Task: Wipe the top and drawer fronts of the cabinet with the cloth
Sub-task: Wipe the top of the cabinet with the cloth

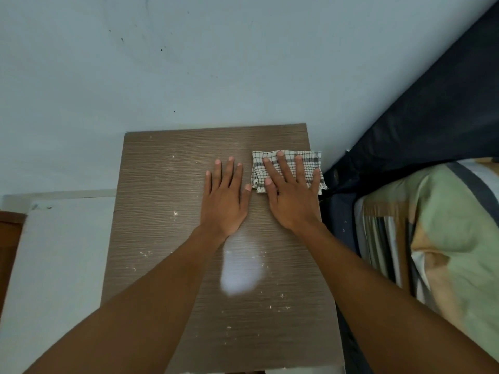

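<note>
**dustyshelf:** Forearms fill the bottom of the frame, both reaching onto the cabinet top (162,211). Right hand (293,197) is spread flat, pressing the checked cloth (310,160) down at the right edge, mid-frame. Left hand (225,199) lies spread and bare on the wood just beside it, gripping nothing.

**wipeguy:** Cloth looks thin, soft and light, so I'd guess it bunches if pushed by a corner. Palm in the middle, fingers wide. Pale crumbs (145,254) still dot the lower left; drawer fronts aren't in view.

cabinet (172,238): drawer fronts unseen | cloth (310,161): middle under right hand (290,195)
</note>
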